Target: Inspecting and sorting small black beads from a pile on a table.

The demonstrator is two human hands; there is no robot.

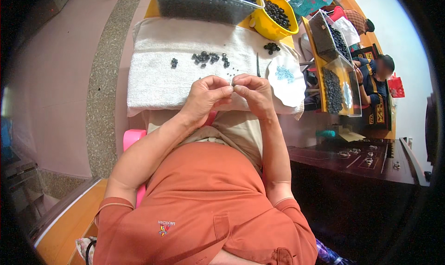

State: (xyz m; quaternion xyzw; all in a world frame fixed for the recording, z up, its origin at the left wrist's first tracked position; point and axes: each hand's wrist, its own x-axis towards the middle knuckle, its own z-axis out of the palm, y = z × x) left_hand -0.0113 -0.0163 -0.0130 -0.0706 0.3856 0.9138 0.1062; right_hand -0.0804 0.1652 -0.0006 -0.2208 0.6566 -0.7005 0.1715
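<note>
My left hand [206, 97] and my right hand [257, 97] meet over the near edge of a white towel [155, 82]. Thumb and forefinger of each are pinched together on a small dark round piece [233, 85], mostly covered by the fingertips. Beyond the hands lie a cluster of black round pieces [205, 57], a smaller group to its left [174, 63] and loose tiny dark bits. Right of my right hand sits a white wavy-edged dish [288, 97] with small light-blue bits [284, 74] in it. A thin black stick-like tool [258, 65] lies beside the dish.
Along the far edge stand a clear plastic bin [199, 9] and a yellow tub [265, 27], both holding black pieces. Another black cluster [272, 47] is near the tub. At right, a person [374, 82] sits by clear bins [354, 98] on another table.
</note>
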